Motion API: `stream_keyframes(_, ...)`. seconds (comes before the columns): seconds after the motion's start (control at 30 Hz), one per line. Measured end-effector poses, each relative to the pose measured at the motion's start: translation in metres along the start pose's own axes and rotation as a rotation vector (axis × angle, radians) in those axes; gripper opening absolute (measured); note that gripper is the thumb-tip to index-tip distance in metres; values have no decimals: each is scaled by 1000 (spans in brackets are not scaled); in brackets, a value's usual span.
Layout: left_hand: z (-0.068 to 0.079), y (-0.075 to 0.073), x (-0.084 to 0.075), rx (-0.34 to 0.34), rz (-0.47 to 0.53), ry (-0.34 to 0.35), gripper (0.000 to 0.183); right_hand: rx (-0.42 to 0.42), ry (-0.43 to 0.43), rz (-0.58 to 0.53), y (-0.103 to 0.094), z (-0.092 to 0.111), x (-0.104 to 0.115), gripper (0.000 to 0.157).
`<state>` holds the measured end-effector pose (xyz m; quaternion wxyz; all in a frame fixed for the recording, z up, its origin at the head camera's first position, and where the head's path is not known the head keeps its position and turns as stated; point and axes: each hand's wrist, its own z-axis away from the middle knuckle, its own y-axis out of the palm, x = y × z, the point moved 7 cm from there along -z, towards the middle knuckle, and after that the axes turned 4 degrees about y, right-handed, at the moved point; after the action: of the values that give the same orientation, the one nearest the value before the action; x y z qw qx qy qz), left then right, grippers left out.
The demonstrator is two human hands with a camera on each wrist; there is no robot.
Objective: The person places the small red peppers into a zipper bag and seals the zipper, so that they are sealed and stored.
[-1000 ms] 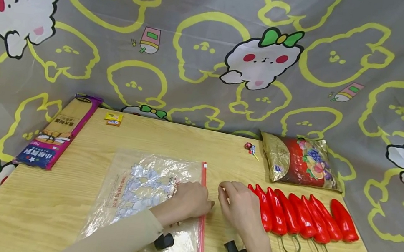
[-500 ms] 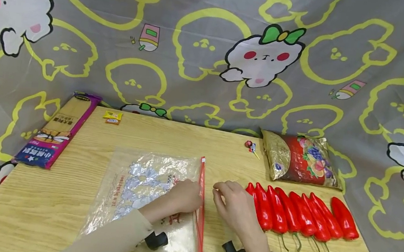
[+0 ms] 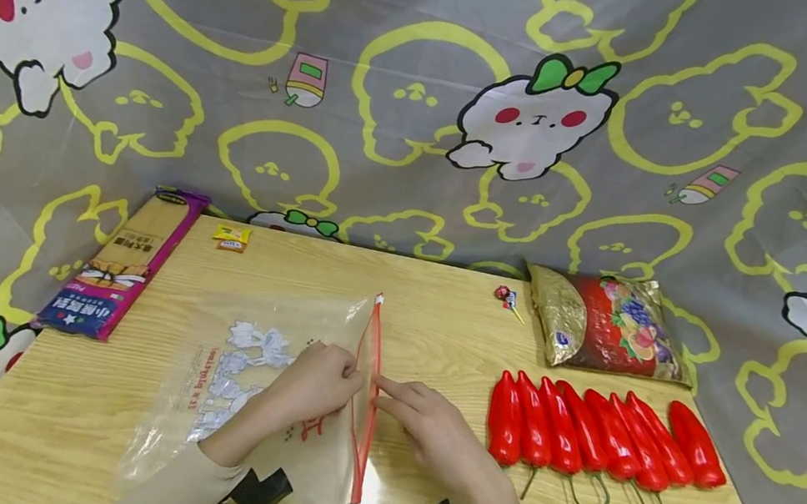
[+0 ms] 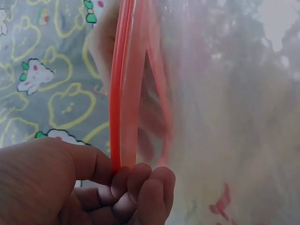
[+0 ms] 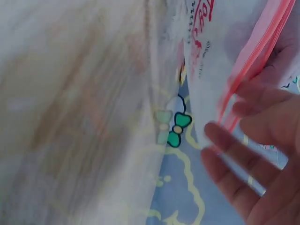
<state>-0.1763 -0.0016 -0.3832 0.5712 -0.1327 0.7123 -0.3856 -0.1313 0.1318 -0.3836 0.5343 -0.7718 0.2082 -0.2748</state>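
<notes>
A clear zip bag (image 3: 236,442) with a red zip edge (image 3: 362,449), pale cartoon figures and red print lies raised at its right end, its mouth parted. The left hand (image 3: 315,380) pinches the mouth's edge between thumb and curled fingers; in the left wrist view those fingers (image 4: 152,187) close on the red strip. From the other side the right hand (image 3: 437,437) reaches to the zip edge, its fingers mostly straight. In the right wrist view the right hand (image 5: 262,154) has its fingertips against the red strip, with the lower fingers spread apart.
Several red peppers (image 3: 596,435) lie in a row at the right. Behind them is a gold and red packet (image 3: 610,324), with a lollipop (image 3: 504,294) beside it. At the left lie a pasta packet (image 3: 118,267) and small wrapped sweets (image 3: 231,238). Patterned cloth (image 3: 396,192) hangs behind.
The left hand has moved left, drawing the bag with it, and the bag's mouth has lifted and parted. The right hand has moved left from beside the peppers to the zip edge, fingers straightening.
</notes>
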Motion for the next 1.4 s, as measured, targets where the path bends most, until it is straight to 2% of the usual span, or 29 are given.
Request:
stream_keyframes(0.13,9,-5,1,-30,-47,35,32,17,-79,-27,8,1,11,45)
stream_keyframes(0.27,15,-9,6,-66,-47,11,29,17,-125,-4,16,1,17,40)
stream_keyframes(0.4,17,-14,9,-96,-38,-6,28,-1,-122,49,22,1,17,35)
stream_keyframes(0.63,20,-32,4,-117,-39,2,24,-21,-90,100,25,-1,13,30)
stream_keyframes(0.73,23,-41,0,-118,5,-5,24,24,-70,103,28,-1,11,30)
stream_keyframes(0.93,27,-55,-7,-138,74,6,24,191,31,69,32,1,6,38)
stream_keyframes(1.03,26,-53,-6,-130,93,0,25,218,51,61,33,1,5,39)
stream_keyframes(1.2,22,-42,4,-86,129,-23,28,180,26,56,33,0,7,37)
stream_keyframes(1.4,19,-30,10,-48,129,12,27,139,11,54,34,0,8,41)
